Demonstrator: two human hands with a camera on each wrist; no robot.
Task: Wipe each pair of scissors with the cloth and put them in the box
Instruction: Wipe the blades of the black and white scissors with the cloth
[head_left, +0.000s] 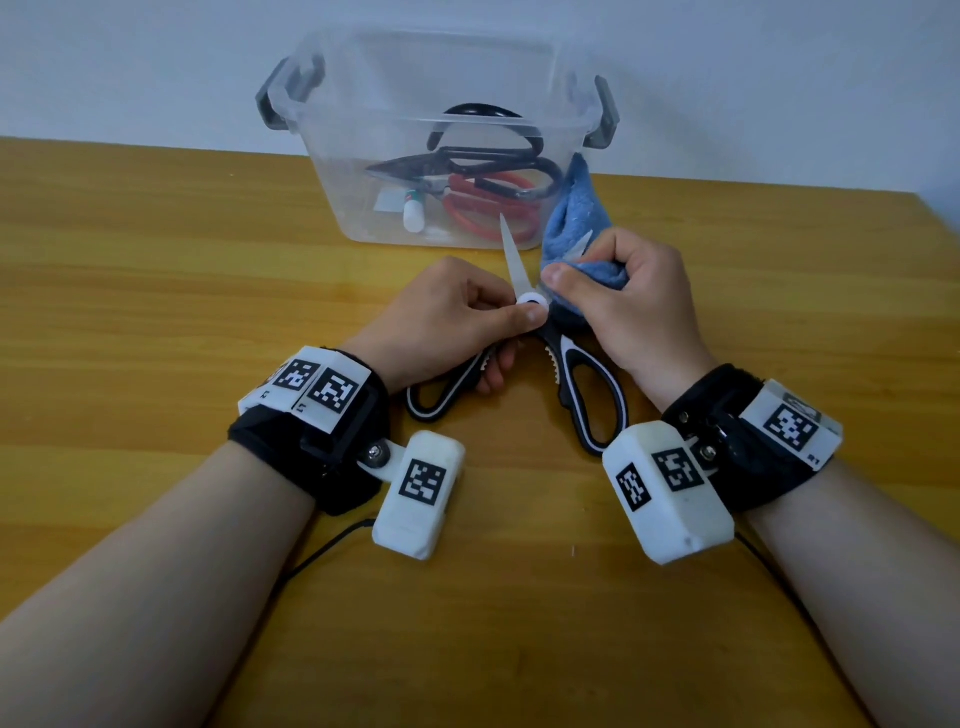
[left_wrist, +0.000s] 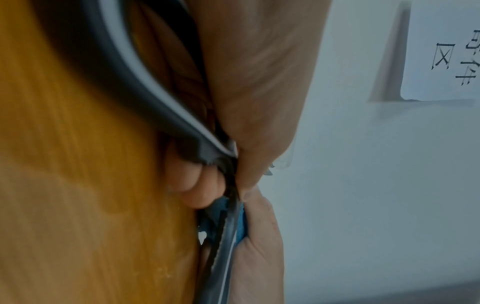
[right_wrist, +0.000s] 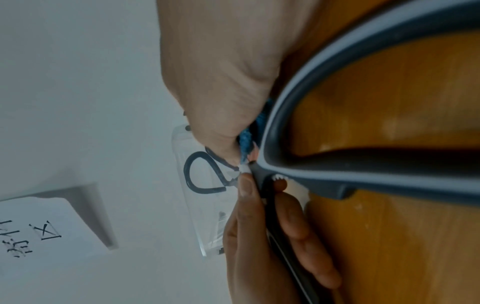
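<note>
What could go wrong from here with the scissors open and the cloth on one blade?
1. The right hand wraps the blue cloth around one blade of the open black-and-white scissors; a slip could run fingers onto the edge.
2. The other blade is bare and points toward the clear box; a push forward may jab it.
3. The left hand pinches near the pivot; if the blades close, its thumb could get nipped.

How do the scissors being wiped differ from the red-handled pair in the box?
The black-and-white scissors are held over the table, blades spread open, by the left hand; the red-handled pair lies in the clear box. One has white blades and black-and-white handles, the other red handles. Both have looped handles.
</note>
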